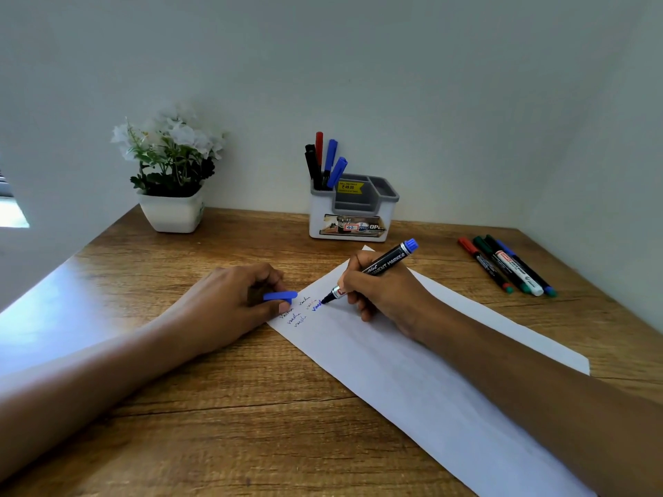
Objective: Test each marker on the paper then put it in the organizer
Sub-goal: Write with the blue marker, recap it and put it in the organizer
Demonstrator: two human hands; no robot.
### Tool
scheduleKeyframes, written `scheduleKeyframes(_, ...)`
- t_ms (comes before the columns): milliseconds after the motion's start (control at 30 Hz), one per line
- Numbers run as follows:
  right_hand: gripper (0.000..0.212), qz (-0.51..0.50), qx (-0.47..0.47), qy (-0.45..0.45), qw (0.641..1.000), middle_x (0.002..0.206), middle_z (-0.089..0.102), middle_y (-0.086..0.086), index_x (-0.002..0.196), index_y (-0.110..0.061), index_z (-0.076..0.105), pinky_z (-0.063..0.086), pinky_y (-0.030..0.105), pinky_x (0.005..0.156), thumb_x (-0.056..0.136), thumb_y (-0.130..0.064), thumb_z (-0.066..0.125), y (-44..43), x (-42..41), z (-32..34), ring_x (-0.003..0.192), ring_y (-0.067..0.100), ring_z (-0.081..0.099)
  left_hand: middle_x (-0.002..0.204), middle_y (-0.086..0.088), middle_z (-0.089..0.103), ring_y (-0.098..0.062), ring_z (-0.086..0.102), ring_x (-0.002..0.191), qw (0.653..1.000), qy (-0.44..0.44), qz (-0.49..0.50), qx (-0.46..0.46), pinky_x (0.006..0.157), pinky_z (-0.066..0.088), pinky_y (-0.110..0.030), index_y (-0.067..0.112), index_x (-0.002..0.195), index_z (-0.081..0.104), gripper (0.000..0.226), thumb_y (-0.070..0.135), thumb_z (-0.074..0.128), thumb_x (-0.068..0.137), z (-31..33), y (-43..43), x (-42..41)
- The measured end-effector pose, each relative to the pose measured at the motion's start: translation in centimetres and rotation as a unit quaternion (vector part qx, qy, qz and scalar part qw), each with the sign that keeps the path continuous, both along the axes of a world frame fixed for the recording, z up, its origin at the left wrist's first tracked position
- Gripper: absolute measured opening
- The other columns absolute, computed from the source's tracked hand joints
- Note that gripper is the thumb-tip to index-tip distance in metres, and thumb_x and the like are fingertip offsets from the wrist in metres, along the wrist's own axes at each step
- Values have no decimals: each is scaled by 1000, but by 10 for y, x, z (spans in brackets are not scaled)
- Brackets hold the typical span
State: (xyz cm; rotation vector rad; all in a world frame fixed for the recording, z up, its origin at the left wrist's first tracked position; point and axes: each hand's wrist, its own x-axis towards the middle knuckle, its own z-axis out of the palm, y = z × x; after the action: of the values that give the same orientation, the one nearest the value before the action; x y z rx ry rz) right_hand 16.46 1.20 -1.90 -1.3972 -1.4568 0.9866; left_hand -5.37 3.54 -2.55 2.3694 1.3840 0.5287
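My right hand (380, 292) grips a black permanent marker with a blue end (385, 265); its tip touches the white paper (412, 382) beside a fresh blue scribble and several fainter written words. My left hand (233, 303) rests on the paper's left edge and holds the blue cap (280, 295) between its fingers. A white and grey organizer (353, 213) stands at the back by the wall, with several markers (324, 163) upright in its left compartment. Several more markers (507, 265) lie side by side on the table at the right.
A white pot of artificial white flowers (172, 174) stands at the back left of the wooden table (251, 425). Walls close off the back and the right side. The organizer's right compartments hold nothing visible.
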Motion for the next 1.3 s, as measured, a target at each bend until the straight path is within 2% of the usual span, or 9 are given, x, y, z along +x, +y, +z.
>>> scheduleKeyframes(500, 20, -32, -13, -8, 999, 52, 54, 3, 64, -11, 54, 43, 22, 41, 83, -8, 59, -2, -2, 2, 45, 11, 49, 123, 20, 60, -2, 57, 100, 1000, -8, -6, 3, 80, 43, -22, 42, 95, 56, 16, 46, 63, 82, 1, -1, 1)
scheduleKeyframes(567, 21, -47, -20, 29, 998, 52, 53, 5, 62, -10, 54, 41, 21, 39, 83, -7, 58, -1, -1, 3, 44, 12, 47, 122, 20, 60, -1, 57, 100, 1000, -9, -6, 4, 78, 43, -19, 43, 94, 55, 15, 46, 63, 82, 1, -1, 0)
scheduleKeyframes(633, 23, -67, -34, 117, 990, 51, 51, 4, 60, -10, 55, 38, 19, 38, 83, -5, 57, 1, 1, 5, 45, 12, 43, 122, 20, 60, -1, 57, 100, 1000, -9, -7, 4, 76, 41, -16, 43, 93, 54, 15, 46, 63, 82, 1, -1, 0)
scheduleKeyframes(733, 21, -56, -45, 198, 977, 51, 50, 2, 65, -11, 57, 36, 19, 38, 84, -5, 56, 0, 2, 10, 45, 10, 41, 120, 18, 62, -2, 58, 103, 1000, -15, 3, 4, 83, 45, -22, 41, 98, 58, 18, 46, 64, 82, 0, -1, 0)
scheduleKeyframes(800, 20, -25, -32, 199, 979, 55, 51, 2, 68, -14, 57, 36, 19, 40, 86, -5, 56, -3, 1, 13, 44, 9, 43, 116, 19, 64, -1, 58, 104, 999, -45, 14, -3, 87, 46, -25, 39, 99, 62, 20, 45, 65, 81, 0, 0, 0)
scheduleKeyframes(867, 18, 12, -7, 191, 982, 58, 50, 2, 72, -16, 57, 38, 20, 41, 86, -5, 58, -7, -1, 18, 45, 9, 44, 110, 24, 65, 1, 57, 101, 995, -93, 26, -3, 82, 43, -25, 40, 97, 65, 19, 47, 66, 79, 1, -1, -1)
scheduleKeyframes(1033, 11, 66, 24, 179, 981, 64, 61, 0, 87, -14, 66, 49, 22, 47, 85, -4, 63, -16, -7, 30, 55, 10, 55, 81, 24, 69, 9, 58, 75, 969, -246, 6, -33, 71, 39, -26, 36, 88, 69, 30, 59, 63, 69, 4, -3, -3)
scheduleKeyframes(1167, 12, 63, 20, 204, 977, 67, 62, 4, 89, -11, 68, 53, 25, 50, 89, -5, 58, -20, -9, 32, 58, 12, 59, 92, 11, 75, -8, 67, 95, 954, -294, -26, -53, 96, 46, -39, 36, 92, 68, 33, 61, 68, 70, 4, -3, -5)
scheduleKeyframes(1300, 16, 66, 7, 209, 976, 65, 63, 4, 88, -11, 69, 53, 25, 49, 91, -6, 54, -21, -12, 30, 56, 12, 59, 90, 14, 74, -3, 65, 88, 956, -289, -26, -43, 84, 44, -30, 37, 92, 68, 33, 62, 66, 70, 7, -5, -4)
